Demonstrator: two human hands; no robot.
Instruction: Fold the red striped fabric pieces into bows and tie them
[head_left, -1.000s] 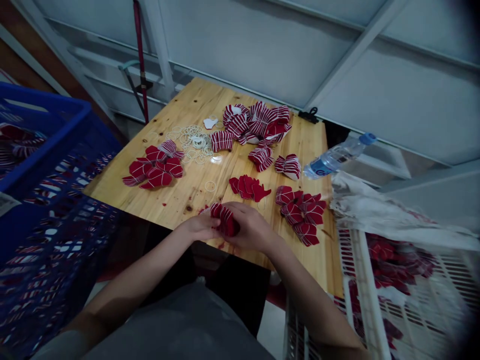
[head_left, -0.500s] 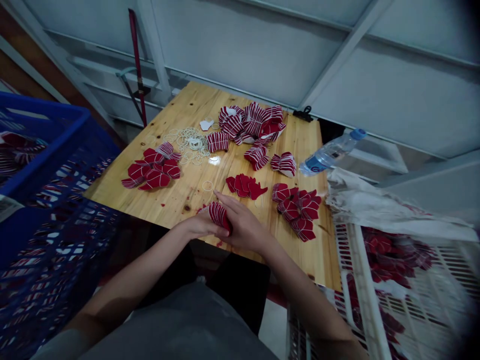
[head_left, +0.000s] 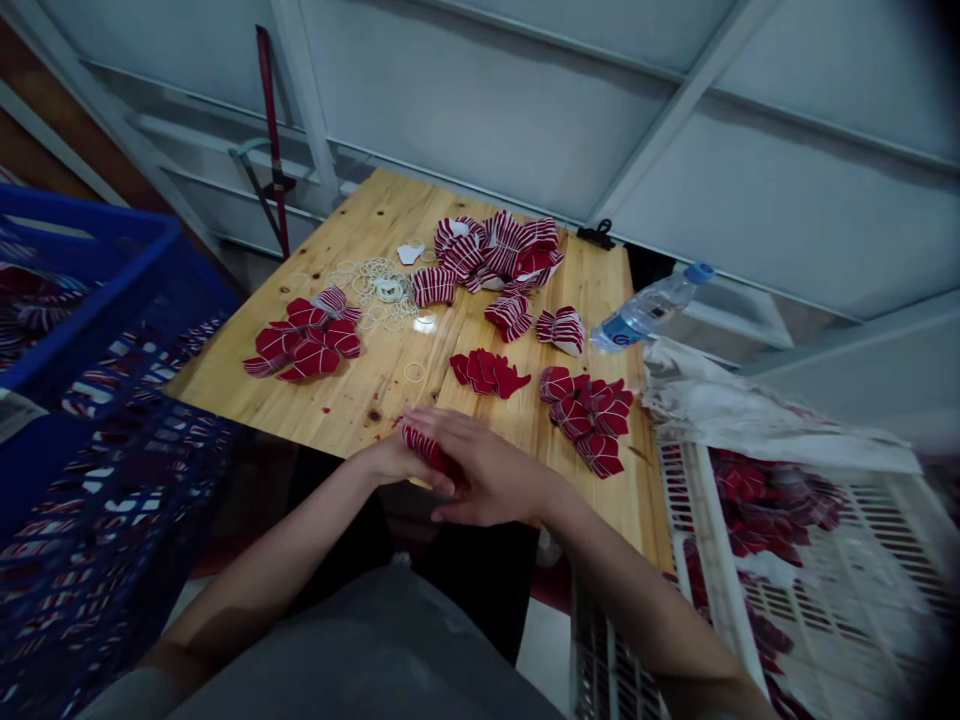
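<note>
Near the front edge of the wooden table (head_left: 337, 405), my left hand (head_left: 396, 462) is closed around a stack of red cut pieces with white-striped edges (head_left: 422, 443). Across the top of that stack lie the fingers of my right hand (head_left: 487, 462), its thumb lower down near my left thumb, so the stack is held between both hands and partly hidden. Just beyond my hands is a fanned group of plain red pieces (head_left: 489, 373). A single rubber band (head_left: 414, 372) lies near it.
Rubber bands (head_left: 382, 285) lie piled beside red bundles (head_left: 304, 340). More striped bundles (head_left: 499, 248) sit at the back, others (head_left: 589, 415) at right. A plastic bottle (head_left: 649, 310) lies by the right edge. A blue crate (head_left: 82, 330) stands left, a white crate (head_left: 731, 590) right.
My right hand has shifted left and its fingers now cover more of the stack. The stack has tilted and sits slightly lower and further left.
</note>
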